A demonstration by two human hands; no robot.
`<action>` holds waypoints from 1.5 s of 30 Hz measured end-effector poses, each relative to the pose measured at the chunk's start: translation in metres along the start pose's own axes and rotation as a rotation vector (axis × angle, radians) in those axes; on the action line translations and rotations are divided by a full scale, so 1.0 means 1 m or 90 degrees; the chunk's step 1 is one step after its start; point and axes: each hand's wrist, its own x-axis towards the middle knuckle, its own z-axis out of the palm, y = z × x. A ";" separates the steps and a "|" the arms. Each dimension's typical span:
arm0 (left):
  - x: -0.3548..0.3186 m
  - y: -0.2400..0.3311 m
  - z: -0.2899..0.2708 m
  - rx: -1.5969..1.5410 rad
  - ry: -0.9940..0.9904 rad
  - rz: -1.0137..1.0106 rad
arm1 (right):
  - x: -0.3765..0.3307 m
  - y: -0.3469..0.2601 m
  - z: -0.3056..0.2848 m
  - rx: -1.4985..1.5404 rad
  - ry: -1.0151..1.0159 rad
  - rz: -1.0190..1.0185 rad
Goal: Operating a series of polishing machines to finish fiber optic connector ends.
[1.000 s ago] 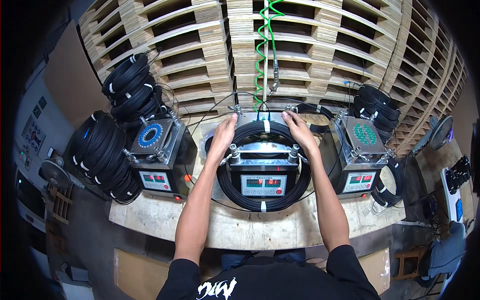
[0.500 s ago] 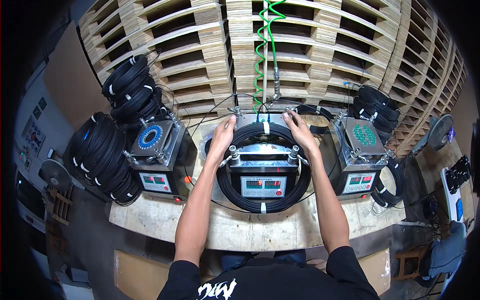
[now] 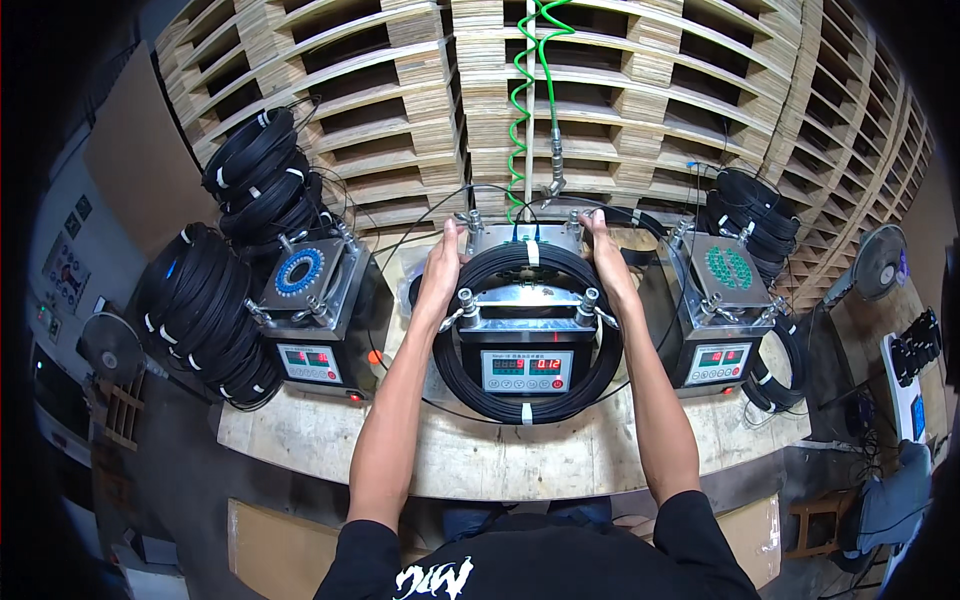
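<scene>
A black cable coil point(image 3: 452, 372), tied with white bands, encircles the middle metal-topped machine point(image 3: 527, 372) with its red digital display. Two dark cable ends meet the metal plate point(image 3: 490, 237) at the machine's rear. My left hand point(image 3: 441, 268) is at the left rear corner, beside the coil and a metal clamp post, thumb pointing up. At the right rear corner, my right hand point(image 3: 610, 265) mirrors it next to the other post, thumb also raised. Both hands look open with nothing seen in them; their other fingers are partly hidden.
Similar machines stand left, with a blue ring fixture point(image 3: 300, 272), and right, with a green fixture point(image 3: 728, 269). Cable coils point(image 3: 200, 310) pile up at far left, more coils point(image 3: 755, 225) at right. A green air hose point(image 3: 548, 90) hangs before stacked wooden pallets point(image 3: 620, 120).
Both hands have shifted slightly outward from the rear plate's corners, and the thumbs have turned from inward to upright. The middle and right displays show different readings.
</scene>
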 end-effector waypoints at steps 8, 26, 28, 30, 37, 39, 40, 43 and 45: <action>-0.003 -0.009 0.002 -0.111 0.022 0.084 | 0.004 0.007 -0.002 0.080 0.017 0.040; -0.001 0.004 0.005 -0.025 0.035 0.038 | 0.005 0.007 0.007 0.041 0.036 -0.052; -0.002 0.031 0.026 -0.026 -0.013 -0.020 | 0.024 0.033 -0.011 -0.007 0.075 -0.069; 0.017 0.025 0.021 -0.001 0.008 0.002 | 0.035 0.036 -0.003 -0.076 0.099 -0.102; 0.048 0.025 0.040 0.015 0.070 0.026 | 0.054 0.015 0.015 -0.165 0.069 -0.057; 0.043 0.022 0.037 0.055 0.085 0.048 | 0.053 0.016 0.020 -0.166 0.080 -0.124; 0.046 0.015 0.035 0.057 0.107 0.084 | 0.051 0.018 0.019 -0.154 0.067 -0.116; 0.040 0.013 0.030 0.027 0.090 0.097 | 0.044 0.021 0.013 -0.129 0.068 -0.088; 0.041 0.013 0.028 0.041 0.104 0.109 | 0.047 0.023 0.010 -0.039 0.027 -0.024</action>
